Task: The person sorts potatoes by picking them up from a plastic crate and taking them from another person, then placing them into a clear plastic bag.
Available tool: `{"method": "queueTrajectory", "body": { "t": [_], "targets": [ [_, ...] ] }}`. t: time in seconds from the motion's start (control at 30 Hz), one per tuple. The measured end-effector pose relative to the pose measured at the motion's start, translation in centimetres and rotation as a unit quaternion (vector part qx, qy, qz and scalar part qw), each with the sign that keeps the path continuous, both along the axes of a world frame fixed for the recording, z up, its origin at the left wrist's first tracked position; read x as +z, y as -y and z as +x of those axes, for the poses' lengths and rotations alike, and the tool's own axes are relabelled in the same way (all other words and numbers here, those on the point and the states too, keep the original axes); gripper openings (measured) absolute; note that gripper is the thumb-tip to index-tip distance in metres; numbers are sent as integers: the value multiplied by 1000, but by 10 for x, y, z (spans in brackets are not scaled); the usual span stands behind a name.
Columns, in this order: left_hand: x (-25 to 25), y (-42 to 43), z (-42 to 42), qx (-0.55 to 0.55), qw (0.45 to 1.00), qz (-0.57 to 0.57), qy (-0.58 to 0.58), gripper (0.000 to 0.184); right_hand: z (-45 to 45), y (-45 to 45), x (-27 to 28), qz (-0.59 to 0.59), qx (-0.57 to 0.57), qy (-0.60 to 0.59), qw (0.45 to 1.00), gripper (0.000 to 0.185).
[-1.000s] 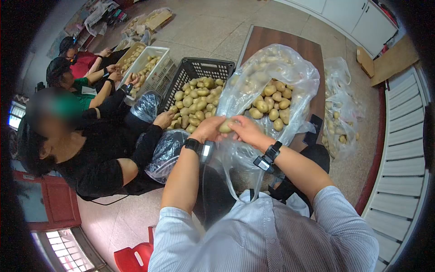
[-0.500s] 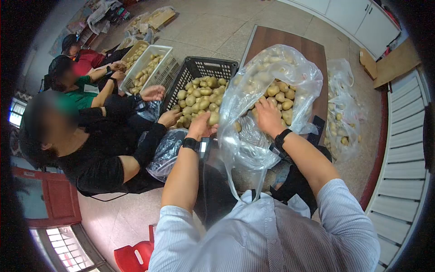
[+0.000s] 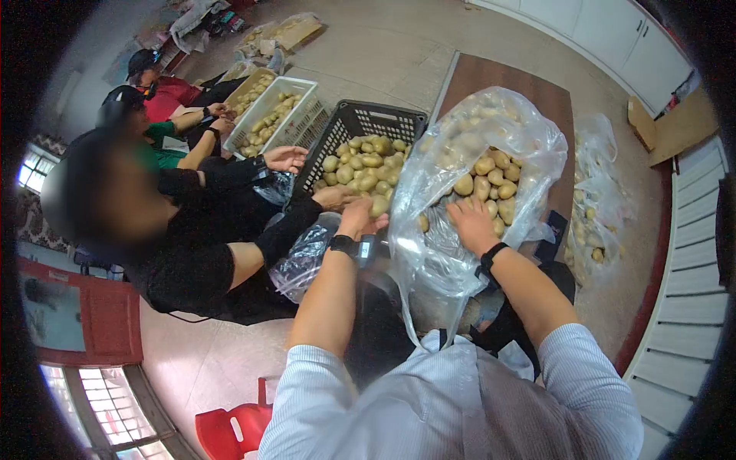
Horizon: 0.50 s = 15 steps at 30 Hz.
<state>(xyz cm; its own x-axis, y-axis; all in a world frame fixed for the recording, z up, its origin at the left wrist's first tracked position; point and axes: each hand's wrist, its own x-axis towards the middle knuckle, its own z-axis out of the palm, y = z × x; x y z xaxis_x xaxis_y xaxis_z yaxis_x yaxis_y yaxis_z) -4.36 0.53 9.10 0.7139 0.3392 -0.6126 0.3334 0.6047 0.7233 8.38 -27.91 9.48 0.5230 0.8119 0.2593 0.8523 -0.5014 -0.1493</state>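
Observation:
My left hand [image 3: 360,220] is at the near right corner of a black plastic crate [image 3: 381,113], its fingers closed around a potato [image 3: 379,205]. Several more potatoes [image 3: 370,160] fill that crate. To its right stands a large clear plastic bag [image 3: 418,264] with its mouth open towards me and several potatoes [image 3: 491,180] inside. My right hand [image 3: 471,226] reaches into the bag's mouth, fingers spread near the closest potatoes, with nothing seen in its grip. Its palm side is hidden.
A co-worker in black sits on my left, one hand [image 3: 333,198] close to my left hand. Two more people sit beyond, at a white crate [image 3: 308,123] of potatoes. A brown board [image 3: 491,73] lies under the bag. Another potato bag [image 3: 594,222] is at right; a red chair [image 3: 230,429] behind left.
My head view has shifted, so the scene sits lower and further right. My right hand has drawn back slightly towards me inside the bag. My left hand stays by the potato.

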Motion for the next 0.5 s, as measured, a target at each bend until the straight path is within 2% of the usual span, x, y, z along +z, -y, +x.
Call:
{"method": "queueTrajectory", "body": {
  "t": [0.07, 0.2, 0.23, 0.27, 0.33, 0.37, 0.43, 0.47, 0.5],
  "targets": [
    [-4, 0, 0, 11, 1000, 3, -5, 35, -4, 3, 1, -3, -2, -16, 1000, 33],
    [-18, -9, 1, -13, 1000, 23, -9, 33, -8, 5, -1, -4, -4, 24, 1000, 32],
    [-27, -9, 1, 14, 1000, 6, 14, 33, -8, 5, -4, 13, 1, 46, 999, 32],
    [-26, -9, 0, -23, 999, 41, 14, 32, -9, 6, -3, 19, 2, 51, 999, 32],
    [-38, -12, 1, -27, 996, 74, 38, 29, -12, 7, -3, 2, -1, 18, 1000, 33],
    [7, 5, -5, 5, 999, 37, -12, 27, -12, 7, -3, -7, 2, 11, 1000, 34],
    [2, 5, -5, -13, 990, 143, -4, 27, -13, 8, -5, -6, 5, 34, 999, 34],
    [8, 8, -4, 20, 997, 70, -10, 28, -13, 8, -7, -13, 6, 50, 999, 33],
    [5, 5, -6, -18, 987, 157, -7, 28, -13, 6, -7, -30, 9, 28, 999, 32]
  ]
}}
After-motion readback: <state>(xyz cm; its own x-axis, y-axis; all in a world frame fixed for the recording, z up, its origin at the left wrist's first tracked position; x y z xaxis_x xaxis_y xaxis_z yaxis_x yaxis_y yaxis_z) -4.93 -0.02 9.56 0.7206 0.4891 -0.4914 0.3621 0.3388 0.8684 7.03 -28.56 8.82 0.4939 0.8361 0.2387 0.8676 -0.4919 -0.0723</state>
